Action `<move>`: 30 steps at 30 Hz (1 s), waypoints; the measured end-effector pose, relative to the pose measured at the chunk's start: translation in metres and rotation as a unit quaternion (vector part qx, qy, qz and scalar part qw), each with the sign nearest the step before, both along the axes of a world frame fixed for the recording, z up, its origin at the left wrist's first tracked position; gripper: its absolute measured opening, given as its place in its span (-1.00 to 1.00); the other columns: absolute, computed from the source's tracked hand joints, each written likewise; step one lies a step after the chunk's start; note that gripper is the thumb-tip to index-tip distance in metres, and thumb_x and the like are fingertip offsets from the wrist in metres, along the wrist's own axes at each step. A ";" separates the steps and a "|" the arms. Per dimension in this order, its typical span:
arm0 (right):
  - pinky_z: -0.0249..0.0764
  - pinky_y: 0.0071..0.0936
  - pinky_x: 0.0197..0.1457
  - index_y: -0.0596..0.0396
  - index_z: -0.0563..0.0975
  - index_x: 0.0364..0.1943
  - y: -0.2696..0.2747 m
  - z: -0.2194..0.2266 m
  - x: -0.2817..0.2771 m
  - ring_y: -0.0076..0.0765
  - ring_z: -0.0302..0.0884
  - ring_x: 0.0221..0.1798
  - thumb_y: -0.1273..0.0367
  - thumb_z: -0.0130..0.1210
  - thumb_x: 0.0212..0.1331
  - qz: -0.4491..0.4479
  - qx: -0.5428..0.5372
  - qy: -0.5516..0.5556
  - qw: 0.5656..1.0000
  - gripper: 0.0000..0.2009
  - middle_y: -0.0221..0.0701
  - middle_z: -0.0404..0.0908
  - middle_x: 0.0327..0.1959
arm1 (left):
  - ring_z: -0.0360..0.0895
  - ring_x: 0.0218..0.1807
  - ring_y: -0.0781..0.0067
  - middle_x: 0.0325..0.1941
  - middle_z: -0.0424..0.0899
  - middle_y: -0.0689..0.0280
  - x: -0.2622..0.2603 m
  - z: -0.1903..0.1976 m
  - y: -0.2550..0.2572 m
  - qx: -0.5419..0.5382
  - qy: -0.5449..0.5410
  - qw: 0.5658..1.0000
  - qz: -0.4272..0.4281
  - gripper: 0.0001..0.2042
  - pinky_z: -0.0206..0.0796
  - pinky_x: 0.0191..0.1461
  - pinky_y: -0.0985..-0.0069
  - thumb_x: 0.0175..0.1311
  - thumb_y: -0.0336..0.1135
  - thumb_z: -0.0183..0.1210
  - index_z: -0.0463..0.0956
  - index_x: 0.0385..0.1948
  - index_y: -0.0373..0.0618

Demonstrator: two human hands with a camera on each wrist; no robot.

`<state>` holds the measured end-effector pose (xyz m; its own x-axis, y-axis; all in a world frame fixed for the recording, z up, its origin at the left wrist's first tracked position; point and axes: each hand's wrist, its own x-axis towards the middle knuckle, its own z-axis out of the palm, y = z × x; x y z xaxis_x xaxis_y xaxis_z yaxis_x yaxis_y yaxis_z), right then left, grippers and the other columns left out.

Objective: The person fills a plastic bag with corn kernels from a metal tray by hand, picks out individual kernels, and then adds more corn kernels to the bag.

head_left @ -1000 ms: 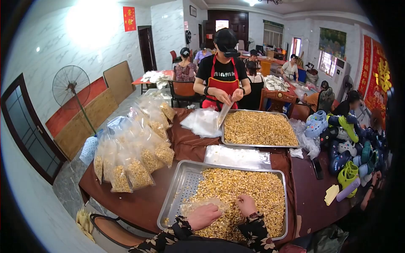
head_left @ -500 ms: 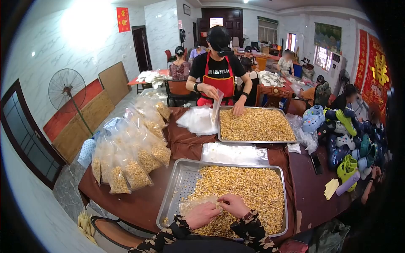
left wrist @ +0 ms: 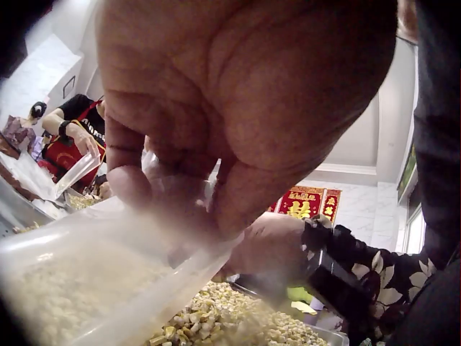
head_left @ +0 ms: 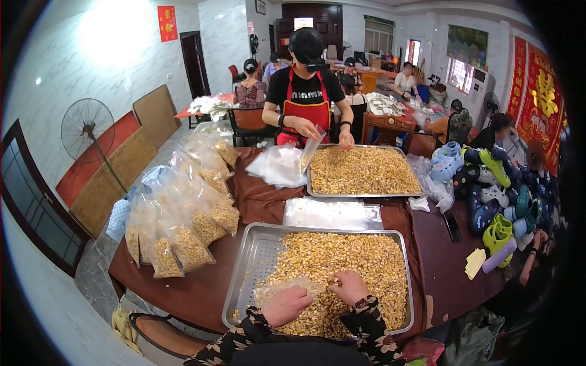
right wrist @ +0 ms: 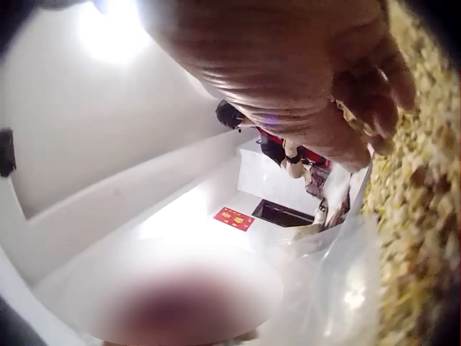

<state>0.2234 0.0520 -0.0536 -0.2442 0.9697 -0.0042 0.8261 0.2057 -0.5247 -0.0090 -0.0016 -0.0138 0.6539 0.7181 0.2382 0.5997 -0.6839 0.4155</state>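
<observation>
My left hand (head_left: 287,306) grips the mouth of a clear plastic bag (left wrist: 94,267), which lies tilted over the near metal tray (head_left: 241,277). Pale yellow pieces show through the film. To its right, my right hand (head_left: 349,287) is low over the loose corn kernels (head_left: 360,253), fingers curled, with a few kernels pinched at the fingertips. In the right wrist view the curled fingers (right wrist: 382,108) sit right beside the heap. Kernels cover most of the tray; perforated metal shows on its left side.
Filled bags (head_left: 183,226) stand clustered at the table's left. Flat empty bags (head_left: 332,213) lie between my tray and a second tray of kernels (head_left: 360,171). Across the table a person in a red apron (head_left: 308,110) holds a bag. Clogs (head_left: 497,201) and a phone (head_left: 452,226) are at right.
My right hand went from over the kernels to the bag's mouth beside my left hand, then back right to the kernels. The person opposite lowered one hand to the far tray.
</observation>
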 end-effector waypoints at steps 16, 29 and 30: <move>0.45 -0.18 -0.11 0.13 0.57 -0.28 -0.002 -0.010 -0.008 -0.02 0.53 -0.18 0.30 0.13 0.10 -0.002 -0.045 0.137 0.989 -0.80 -0.16 0.58 -0.30 | 0.43 -0.22 0.17 -0.37 0.41 0.24 0.001 0.006 -0.002 -0.008 0.009 1.000 0.003 -0.91 0.31 -0.19 0.30 0.24 -0.31 0.10 0.44 -0.33 -0.07; 0.49 -0.45 -0.17 0.14 0.57 -0.20 -0.010 0.013 -0.040 -0.31 0.58 -0.29 0.38 0.15 0.12 0.139 -0.048 0.229 0.962 -0.81 -0.29 0.60 -0.35 | 0.43 -0.23 0.18 -0.39 0.39 0.25 0.002 0.009 -0.002 -0.012 0.002 1.000 0.007 -0.90 0.30 -0.19 0.30 0.20 -0.31 0.13 0.44 -0.35 -0.08; 0.49 -0.45 -0.18 0.14 0.57 -0.19 -0.009 0.012 -0.037 -0.30 0.59 -0.28 0.38 0.15 0.12 0.148 -0.060 0.212 0.964 -0.80 -0.28 0.61 -0.33 | 0.43 -0.23 0.19 -0.39 0.39 0.25 0.002 0.009 -0.002 -0.006 0.005 1.000 0.004 -0.90 0.30 -0.19 0.31 0.21 -0.31 0.12 0.44 -0.34 -0.07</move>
